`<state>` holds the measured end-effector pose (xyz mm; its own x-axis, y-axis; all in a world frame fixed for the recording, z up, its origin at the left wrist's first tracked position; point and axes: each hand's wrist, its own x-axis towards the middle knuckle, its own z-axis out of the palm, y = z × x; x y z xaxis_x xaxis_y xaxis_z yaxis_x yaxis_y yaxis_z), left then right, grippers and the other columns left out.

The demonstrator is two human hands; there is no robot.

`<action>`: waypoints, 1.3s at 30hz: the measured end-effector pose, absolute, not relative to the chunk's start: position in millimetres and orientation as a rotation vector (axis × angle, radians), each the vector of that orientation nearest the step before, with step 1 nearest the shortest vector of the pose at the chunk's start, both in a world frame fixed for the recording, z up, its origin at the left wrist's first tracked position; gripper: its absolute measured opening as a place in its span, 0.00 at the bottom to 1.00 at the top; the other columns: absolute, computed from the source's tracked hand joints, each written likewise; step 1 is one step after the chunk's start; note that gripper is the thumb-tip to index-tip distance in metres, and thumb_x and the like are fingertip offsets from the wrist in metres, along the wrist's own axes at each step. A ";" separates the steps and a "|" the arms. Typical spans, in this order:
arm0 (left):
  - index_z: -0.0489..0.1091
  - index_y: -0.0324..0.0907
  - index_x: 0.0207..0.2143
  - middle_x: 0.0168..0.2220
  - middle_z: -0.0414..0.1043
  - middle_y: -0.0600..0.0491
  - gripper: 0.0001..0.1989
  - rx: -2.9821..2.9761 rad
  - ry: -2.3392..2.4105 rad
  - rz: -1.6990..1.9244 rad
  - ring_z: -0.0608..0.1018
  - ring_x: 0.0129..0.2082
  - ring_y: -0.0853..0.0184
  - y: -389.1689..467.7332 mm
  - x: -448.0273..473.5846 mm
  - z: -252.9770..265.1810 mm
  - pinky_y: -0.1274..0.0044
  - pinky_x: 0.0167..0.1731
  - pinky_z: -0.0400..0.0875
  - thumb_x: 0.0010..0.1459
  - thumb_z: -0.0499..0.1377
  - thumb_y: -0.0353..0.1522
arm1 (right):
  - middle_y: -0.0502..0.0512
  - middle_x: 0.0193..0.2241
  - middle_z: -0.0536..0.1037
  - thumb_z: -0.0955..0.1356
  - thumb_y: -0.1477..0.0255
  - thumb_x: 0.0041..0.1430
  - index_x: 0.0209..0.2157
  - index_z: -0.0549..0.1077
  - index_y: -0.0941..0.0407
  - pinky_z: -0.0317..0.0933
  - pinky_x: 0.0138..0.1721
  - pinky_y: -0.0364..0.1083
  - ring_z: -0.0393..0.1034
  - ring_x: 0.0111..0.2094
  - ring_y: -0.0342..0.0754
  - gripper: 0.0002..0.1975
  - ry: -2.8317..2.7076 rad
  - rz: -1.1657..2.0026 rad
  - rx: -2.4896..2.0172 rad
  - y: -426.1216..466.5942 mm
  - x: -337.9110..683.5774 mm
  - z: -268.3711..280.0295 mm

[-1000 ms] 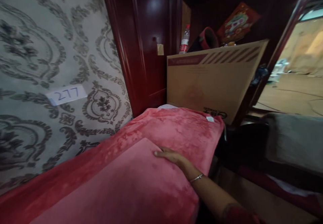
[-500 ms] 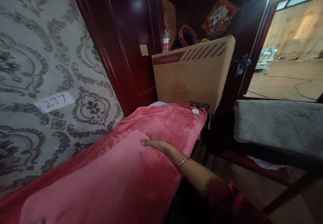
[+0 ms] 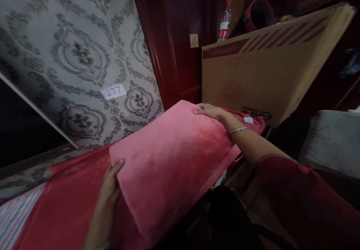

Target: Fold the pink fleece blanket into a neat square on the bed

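A pink plush mat [image 3: 168, 156], flat and roughly rectangular, slants across the middle of the view. My left hand [image 3: 111, 180] grips its left edge, thumb on top and the other fingers partly hidden. At the far corner my right hand [image 3: 211, 113], a silver bangle on its wrist, is closed over the edge with its thumb on the upper face. Beneath the mat a red plush cover [image 3: 70, 201] spreads out, a white label [image 3: 248, 120] showing at its far right end.
Behind the red cover stands a big cardboard box [image 3: 253, 73], with a plastic bottle [image 3: 224, 23] behind its top edge. Patterned wallpaper bearing a paper marked 277 [image 3: 114, 91] borders the left side. A grey plush-covered seat [image 3: 334, 141] is on the right.
My left hand has come into fuller view on the mat's left edge. The mat has moved towards the far end with my right hand. The view has turned left and down.
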<state>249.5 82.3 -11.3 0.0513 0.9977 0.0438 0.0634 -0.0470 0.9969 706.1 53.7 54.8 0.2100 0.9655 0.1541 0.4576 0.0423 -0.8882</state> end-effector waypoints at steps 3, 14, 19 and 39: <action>0.76 0.35 0.50 0.39 0.83 0.43 0.20 0.956 1.206 1.023 0.85 0.43 0.53 78.9 268.8 -37.0 0.67 0.47 0.81 0.55 0.64 0.33 | 0.61 0.43 0.84 0.72 0.66 0.58 0.50 0.80 0.60 0.68 0.50 0.52 0.77 0.44 0.53 0.20 -1.393 0.243 -1.763 67.3 701.1 13.4; 0.73 0.41 0.58 0.45 0.83 0.46 0.23 0.572 1.117 1.005 0.85 0.45 0.57 60.0 280.3 -56.6 0.68 0.53 0.78 0.60 0.62 0.24 | 0.56 0.27 0.80 0.71 0.48 0.52 0.31 0.79 0.54 0.69 0.32 0.49 0.73 0.29 0.51 0.22 -0.712 0.397 -1.467 -90.7 637.2 -133.7; 0.76 0.38 0.55 0.41 0.84 0.45 0.20 0.558 1.180 0.973 0.85 0.44 0.57 50.8 289.8 -55.8 0.68 0.54 0.77 0.60 0.62 0.24 | 0.58 0.29 0.82 0.76 0.41 0.44 0.37 0.81 0.56 0.69 0.30 0.48 0.76 0.28 0.50 0.33 -0.566 1.226 -1.217 -129.2 572.6 -145.5; 0.71 0.41 0.35 0.27 0.79 0.48 0.09 0.439 1.020 1.063 0.80 0.23 0.62 55.3 245.0 -65.2 0.72 0.26 0.78 0.64 0.51 0.30 | 0.51 0.33 0.84 0.83 0.60 0.42 0.40 0.76 0.53 0.74 0.42 0.54 0.79 0.33 0.51 0.25 -0.218 1.330 -0.761 -104.3 508.6 -142.0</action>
<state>245.0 55.3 -65.2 0.1119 0.8744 -0.4721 -0.5078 0.4586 0.7292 508.6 -104.3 -142.0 0.2592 0.9268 -0.2719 -0.7917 0.0426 -0.6094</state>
